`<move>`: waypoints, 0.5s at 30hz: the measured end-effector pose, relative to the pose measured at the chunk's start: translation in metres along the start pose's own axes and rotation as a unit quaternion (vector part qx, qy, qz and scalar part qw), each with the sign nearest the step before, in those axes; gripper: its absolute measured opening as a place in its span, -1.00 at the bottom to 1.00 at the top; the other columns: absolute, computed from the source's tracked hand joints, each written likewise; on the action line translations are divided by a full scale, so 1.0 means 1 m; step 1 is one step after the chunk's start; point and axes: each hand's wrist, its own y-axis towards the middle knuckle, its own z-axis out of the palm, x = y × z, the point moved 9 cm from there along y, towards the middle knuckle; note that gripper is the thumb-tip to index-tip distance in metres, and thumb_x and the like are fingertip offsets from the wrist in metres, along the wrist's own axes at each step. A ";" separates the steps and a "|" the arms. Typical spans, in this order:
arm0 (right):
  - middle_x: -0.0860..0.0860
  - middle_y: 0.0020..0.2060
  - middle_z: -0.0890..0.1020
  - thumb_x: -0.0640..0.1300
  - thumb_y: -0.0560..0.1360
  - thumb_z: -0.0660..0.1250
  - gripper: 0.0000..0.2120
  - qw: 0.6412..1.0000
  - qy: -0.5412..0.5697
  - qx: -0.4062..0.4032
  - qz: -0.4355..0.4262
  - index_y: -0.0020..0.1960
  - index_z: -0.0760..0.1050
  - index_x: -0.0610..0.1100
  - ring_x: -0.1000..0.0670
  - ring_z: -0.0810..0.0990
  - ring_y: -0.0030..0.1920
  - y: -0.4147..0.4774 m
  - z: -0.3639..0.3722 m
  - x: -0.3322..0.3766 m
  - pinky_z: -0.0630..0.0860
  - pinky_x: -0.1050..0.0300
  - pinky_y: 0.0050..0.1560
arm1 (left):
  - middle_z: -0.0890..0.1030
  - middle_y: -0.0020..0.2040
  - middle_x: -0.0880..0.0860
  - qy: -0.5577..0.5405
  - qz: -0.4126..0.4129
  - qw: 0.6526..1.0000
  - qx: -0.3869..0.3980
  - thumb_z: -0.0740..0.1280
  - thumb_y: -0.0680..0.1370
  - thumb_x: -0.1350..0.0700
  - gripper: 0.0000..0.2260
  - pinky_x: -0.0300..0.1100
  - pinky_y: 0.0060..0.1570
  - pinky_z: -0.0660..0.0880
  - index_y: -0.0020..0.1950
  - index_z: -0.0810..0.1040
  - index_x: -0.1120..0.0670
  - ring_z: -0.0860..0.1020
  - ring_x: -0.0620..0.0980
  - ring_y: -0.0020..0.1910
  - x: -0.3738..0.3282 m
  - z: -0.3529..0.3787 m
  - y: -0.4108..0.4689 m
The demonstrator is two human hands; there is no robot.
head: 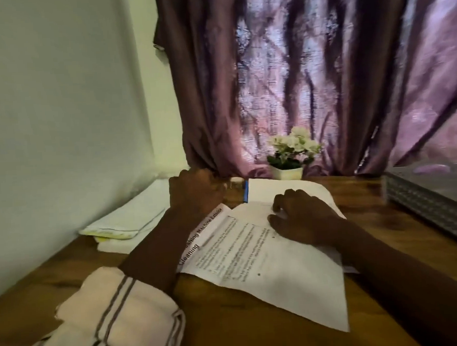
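Sleeve: cream cloth with brown stripes (pixel 118 318), rolled up on the left forearm, at the near left edge of the table.
Sheet: white printed paper with a bold "Cleaning" heading (pixel 280 276), lying flat and skewed on the brown wooden table (pixel 230 331), centre-right.
Right hand (pixel 304 219): palm down on the far part of the sheet, fingers spread and slightly bent, pressing it.
Left hand (pixel 196 191): past the sheet's far left corner, fingers curled away from view; cannot tell if it holds anything.
Blue item: slim blue object (pixel 246 191), just right of the left hand, at the edge of a second white sheet (pixel 276 190); too blurred to name.
Left side: pile of white folded papers (pixel 129 220) against the pale wall (pixel 59 102).
Far edge: white pot of white flowers (pixel 290 153) in front of the purple curtain (pixel 296 76).
Right edge: grey patterned metal box (pixel 430 202).
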 end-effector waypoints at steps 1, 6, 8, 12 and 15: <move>-0.02 0.22 0.49 0.26 0.60 0.14 -0.60 1.000 -0.009 -0.015 0.006 0.28 0.44 0.04 -0.09 0.44 0.28 0.002 0.003 0.002 0.42 -0.08 0.27 | 0.66 0.12 0.07 0.024 -0.037 0.999 0.029 0.31 0.49 -0.29 -0.56 0.04 0.16 0.50 0.15 0.64 0.00 0.62 0.17 0.15 0.017 0.010 0.002; 0.05 0.22 0.51 0.27 0.62 0.17 -0.65 0.998 0.051 -0.037 0.004 0.28 0.46 0.11 -0.03 0.44 0.28 0.007 0.012 -0.005 0.41 -0.05 0.29 | 0.48 0.38 0.19 0.099 -0.147 0.978 0.112 0.32 0.52 -0.29 -0.42 0.16 0.37 0.33 0.41 0.45 0.03 0.44 0.26 0.40 0.080 0.032 0.009; 0.07 0.24 0.51 0.27 0.62 0.18 -0.65 0.997 0.067 -0.039 -0.004 0.30 0.47 0.13 -0.01 0.43 0.29 0.006 0.011 -0.008 0.39 -0.03 0.31 | 0.51 0.36 0.18 0.117 -0.182 0.967 0.133 0.38 0.50 -0.20 -0.47 0.11 0.33 0.41 0.39 0.47 0.03 0.49 0.24 0.37 0.099 0.033 0.007; 0.06 0.27 0.52 0.27 0.61 0.19 -0.63 0.996 0.076 -0.042 -0.013 0.31 0.48 0.13 -0.02 0.44 0.31 0.006 0.011 -0.006 0.40 -0.03 0.32 | 0.59 0.30 0.14 0.134 -0.154 0.972 0.120 0.38 0.57 -0.04 -0.61 0.00 0.19 0.52 0.34 0.53 0.08 0.57 0.17 0.31 0.101 0.030 0.003; 0.05 0.28 0.52 0.27 0.61 0.20 -0.63 0.995 0.086 -0.043 -0.013 0.32 0.49 0.13 -0.02 0.44 0.32 0.005 0.010 -0.004 0.40 -0.04 0.34 | 0.62 0.22 0.12 0.167 -0.135 0.973 0.087 0.44 0.53 0.07 -0.66 -0.01 0.13 0.56 0.29 0.56 0.10 0.61 0.16 0.25 0.088 0.021 0.005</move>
